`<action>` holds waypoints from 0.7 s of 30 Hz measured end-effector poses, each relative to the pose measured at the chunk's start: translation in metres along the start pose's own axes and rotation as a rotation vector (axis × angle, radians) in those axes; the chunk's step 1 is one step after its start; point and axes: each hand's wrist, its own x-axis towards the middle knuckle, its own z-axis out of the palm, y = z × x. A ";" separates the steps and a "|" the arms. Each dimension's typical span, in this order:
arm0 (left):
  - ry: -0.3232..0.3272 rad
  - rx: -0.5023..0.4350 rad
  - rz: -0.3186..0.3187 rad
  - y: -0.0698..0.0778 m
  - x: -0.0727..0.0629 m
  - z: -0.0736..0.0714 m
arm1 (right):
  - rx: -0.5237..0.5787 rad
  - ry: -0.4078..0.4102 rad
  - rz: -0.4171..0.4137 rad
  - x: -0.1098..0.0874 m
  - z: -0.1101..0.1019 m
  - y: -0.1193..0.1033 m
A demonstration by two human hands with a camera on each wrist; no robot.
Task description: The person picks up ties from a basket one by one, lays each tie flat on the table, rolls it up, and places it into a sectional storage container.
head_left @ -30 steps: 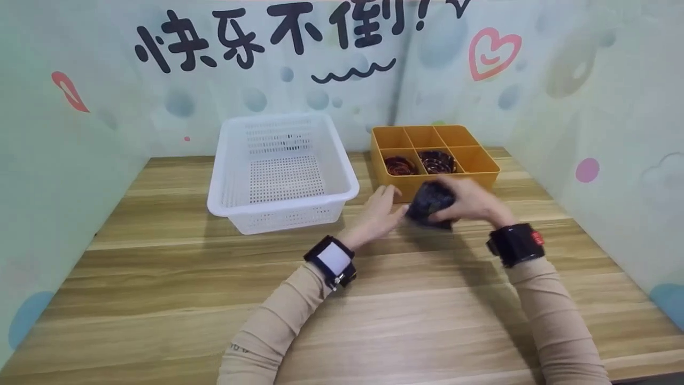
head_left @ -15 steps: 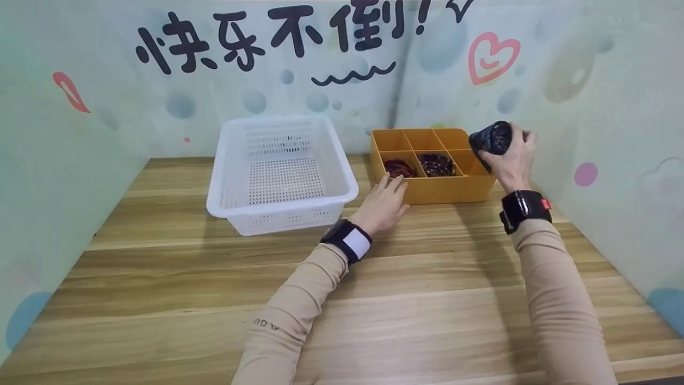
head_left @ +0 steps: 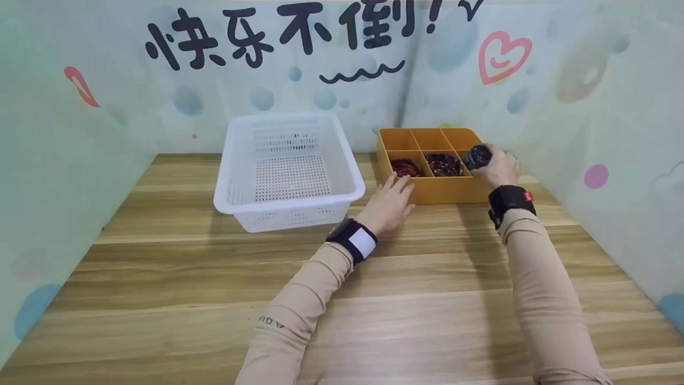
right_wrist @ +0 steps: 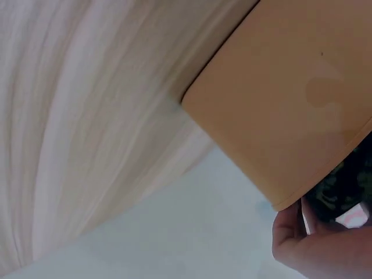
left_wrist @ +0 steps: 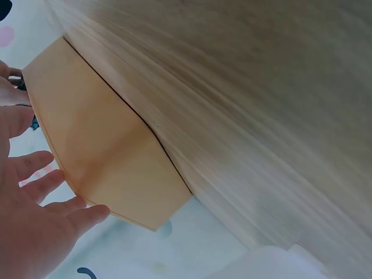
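Note:
At the box's right end my right hand (head_left: 501, 166) holds a dark blue-black rolled-up cloth (head_left: 479, 156), its coiled end facing up. The roll overlaps the front right compartment of the orange divided box (head_left: 449, 191); in the right wrist view the dark patterned cloth (right_wrist: 343, 180) shows at the box's rim beside the fingers. A reddish-brown roll (head_left: 407, 167) fills the front left compartment, and a dark patterned roll (head_left: 444, 164) the front middle one. My left hand (head_left: 390, 207) rests its spread fingers on the front rim, as the left wrist view also shows.
Left of the box stands a white perforated plastic basket (head_left: 291, 206). Both containers are at the back of the wood-grain table (head_left: 417, 310), close to the printed back wall (head_left: 363, 91). Side walls flank the table.
My right hand has carried the dark roll from before the box, up to its right side, then down to the front right compartment. My left hand has moved onto the front rim.

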 end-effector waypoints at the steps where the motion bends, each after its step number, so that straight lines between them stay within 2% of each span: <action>1: -0.006 0.001 -0.004 0.002 0.001 0.000 | -0.012 -0.015 0.010 0.000 -0.001 0.001; 5: -0.024 0.012 -0.009 0.008 0.002 -0.001 | -0.025 -0.093 0.078 -0.001 -0.006 0.000; 8: -0.026 0.014 -0.005 0.011 0.003 -0.001 | -0.041 -0.187 0.105 -0.001 -0.011 -0.001; 12: -0.024 -0.001 -0.001 0.011 0.002 -0.001 | -0.117 -0.330 0.006 0.002 -0.023 -0.002; 14: -0.021 -0.005 -0.003 0.010 0.001 -0.002 | -0.154 -0.377 -0.052 0.002 -0.029 -0.005; 17: -0.011 -0.012 -0.003 0.007 0.000 -0.002 | -0.159 -0.402 -0.080 -0.001 -0.036 -0.014; 21: 0.013 -0.044 -0.024 0.005 -0.004 -0.011 | -0.124 -0.343 -0.122 -0.008 -0.040 -0.036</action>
